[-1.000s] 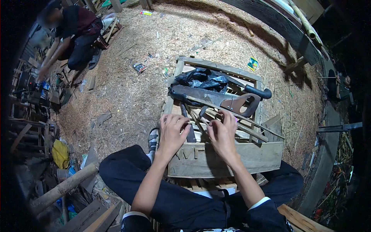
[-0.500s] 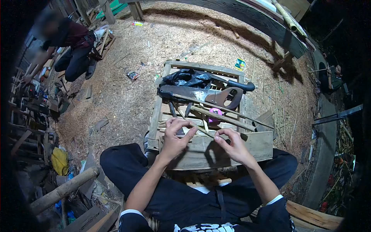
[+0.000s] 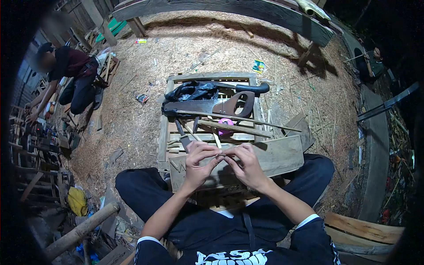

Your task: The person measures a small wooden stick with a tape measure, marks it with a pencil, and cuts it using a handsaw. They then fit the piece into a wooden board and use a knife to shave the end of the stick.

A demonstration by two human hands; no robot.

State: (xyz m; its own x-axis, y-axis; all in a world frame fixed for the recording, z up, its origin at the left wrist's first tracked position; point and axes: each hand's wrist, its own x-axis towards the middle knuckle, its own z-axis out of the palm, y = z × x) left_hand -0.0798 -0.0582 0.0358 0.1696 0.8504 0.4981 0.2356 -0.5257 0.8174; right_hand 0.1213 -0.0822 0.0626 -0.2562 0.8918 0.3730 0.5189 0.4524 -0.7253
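My left hand (image 3: 199,162) and my right hand (image 3: 247,165) meet fingertip to fingertip above a wooden board (image 3: 280,155) lying across my lap side of a slatted wooden table. Both hands pinch a thin wooden stick (image 3: 191,130), which slants up and left beyond my left fingers; its lower end is hidden by them. A dark-handled tool (image 3: 181,131) lies just beyond my left hand. Past the hands are a pink tape measure (image 3: 225,126), a long wooden strip (image 3: 238,128) and a handsaw (image 3: 234,105) with a brown handle.
A black plastic bag (image 3: 192,92) and a black-handled tool (image 3: 254,88) lie at the table's far side. One person (image 3: 77,81) crouches at the left; another (image 3: 370,64) sits at the far right. A round pole (image 3: 84,230) juts in at lower left. Shavings (image 3: 132,119) cover the ground.
My right hand has moved left until its fingertips meet those of my left hand on the stick. The view has shifted, so the table appears further left and lower.
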